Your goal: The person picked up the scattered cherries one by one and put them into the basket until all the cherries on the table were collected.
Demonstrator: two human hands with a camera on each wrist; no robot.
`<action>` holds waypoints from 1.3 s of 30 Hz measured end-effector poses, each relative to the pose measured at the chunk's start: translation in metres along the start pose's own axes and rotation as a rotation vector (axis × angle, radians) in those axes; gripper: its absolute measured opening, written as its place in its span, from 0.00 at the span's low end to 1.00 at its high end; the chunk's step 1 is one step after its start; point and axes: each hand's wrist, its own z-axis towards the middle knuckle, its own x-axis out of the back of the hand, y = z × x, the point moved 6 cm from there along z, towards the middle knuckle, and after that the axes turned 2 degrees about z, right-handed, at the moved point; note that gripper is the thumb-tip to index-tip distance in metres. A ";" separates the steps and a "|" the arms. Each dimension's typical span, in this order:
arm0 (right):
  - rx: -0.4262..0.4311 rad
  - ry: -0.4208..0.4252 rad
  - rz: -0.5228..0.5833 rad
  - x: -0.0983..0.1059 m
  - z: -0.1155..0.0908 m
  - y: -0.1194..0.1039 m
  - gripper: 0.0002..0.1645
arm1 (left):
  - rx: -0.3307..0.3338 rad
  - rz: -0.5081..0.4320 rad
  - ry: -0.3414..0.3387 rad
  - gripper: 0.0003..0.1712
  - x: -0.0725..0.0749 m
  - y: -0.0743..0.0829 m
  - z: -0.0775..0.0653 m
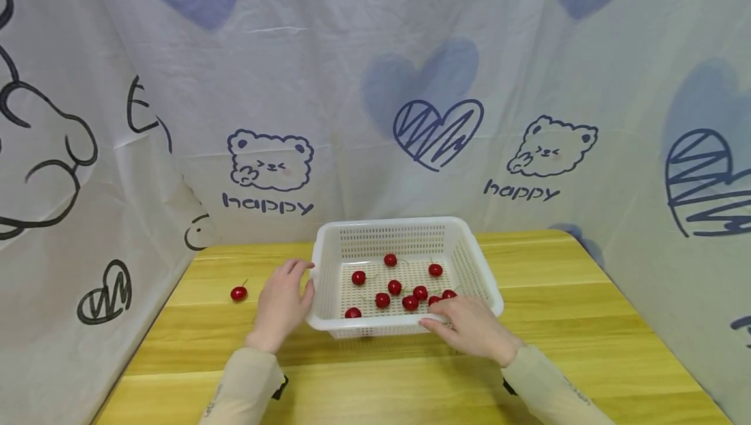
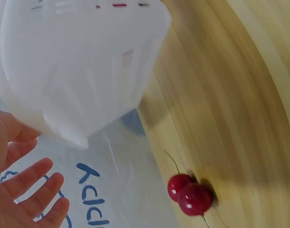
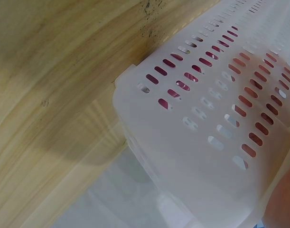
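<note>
A white slotted plastic basket [image 1: 405,223] sits mid-table with several red cherries [image 1: 394,287] scattered inside. My left hand [image 1: 284,304] is at the basket's left rim, fingertips touching its outer side; in the left wrist view the other fingers spread loosely below the rim. My right hand [image 1: 472,330] grips the front rim near its right corner, fingers over the inside and thumb outside. Through the slots, the right wrist view shows reddish fingers [image 3: 251,95]. Left of the basket lies a cherry [image 1: 238,293]; the left wrist view shows two cherries [image 2: 196,198] there, one overlapping the other.
The basket is on a yellow wood-grain table [image 1: 557,321]. Behind and beside it hangs a white cloth [image 1: 352,151] printed with hearts, bears and the word "happy". Both forearms wear beige sleeves [image 1: 246,379].
</note>
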 end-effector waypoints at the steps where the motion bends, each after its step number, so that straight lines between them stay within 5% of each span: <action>1: 0.000 0.002 -0.001 0.000 0.000 0.000 0.23 | 0.002 0.003 -0.001 0.17 0.001 -0.003 0.000; 12: 0.011 0.008 0.016 0.000 0.000 0.000 0.24 | 0.018 0.043 -0.009 0.21 0.008 -0.032 0.002; 24: 0.010 0.004 0.027 0.000 0.000 0.001 0.24 | 0.126 0.119 -0.154 0.26 0.008 -0.064 0.008; 39: 0.005 -0.002 0.023 -0.001 0.000 0.001 0.24 | 0.227 0.093 -0.310 0.33 -0.003 -0.091 0.013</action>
